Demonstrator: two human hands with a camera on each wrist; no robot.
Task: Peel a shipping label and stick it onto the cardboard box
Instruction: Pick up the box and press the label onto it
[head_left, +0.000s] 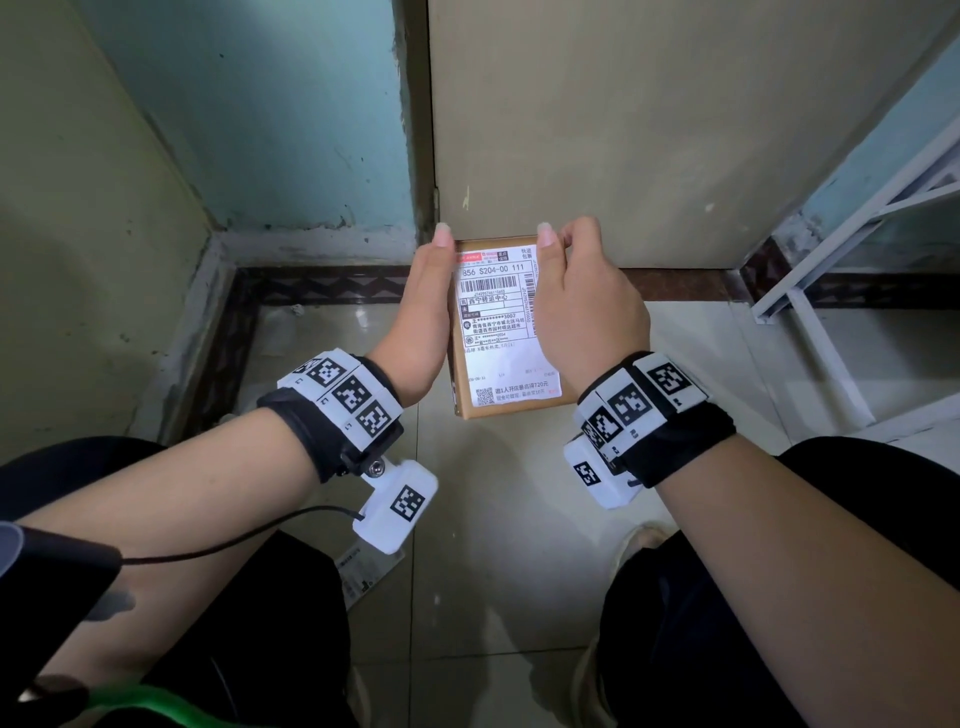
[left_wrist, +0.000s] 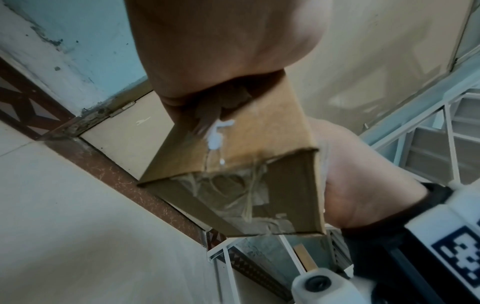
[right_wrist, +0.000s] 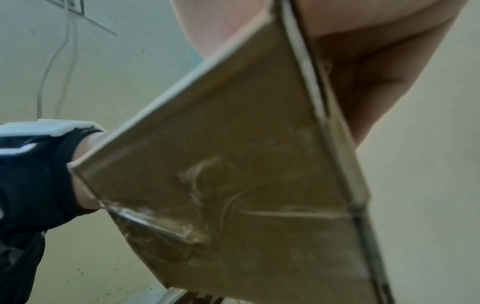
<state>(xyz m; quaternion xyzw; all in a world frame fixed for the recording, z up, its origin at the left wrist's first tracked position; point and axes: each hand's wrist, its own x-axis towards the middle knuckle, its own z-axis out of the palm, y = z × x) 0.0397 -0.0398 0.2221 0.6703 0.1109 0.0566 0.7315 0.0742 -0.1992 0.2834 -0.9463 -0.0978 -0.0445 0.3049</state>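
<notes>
I hold a small brown cardboard box (head_left: 514, 413) in the air between both hands, over the floor. A white shipping label (head_left: 498, 332) with barcodes and printed text lies flat on its top face and covers most of it. My left hand (head_left: 428, 296) grips the box's left edge, with its thumb at the far left corner. My right hand (head_left: 584, 306) grips the right edge, thumb on the label's far right corner. From the left wrist, the box's underside (left_wrist: 262, 131) and its taped end show below my left palm (left_wrist: 221, 41). The right wrist view shows the underside (right_wrist: 246, 164) too.
A beige door (head_left: 623, 130) stands right behind the box, with painted walls to the left. A white metal rack (head_left: 852, 244) is at the right. On the tiled floor (head_left: 493, 545) a printed paper sheet (head_left: 363, 577) lies near my left knee. A black cable trails from the left wrist camera.
</notes>
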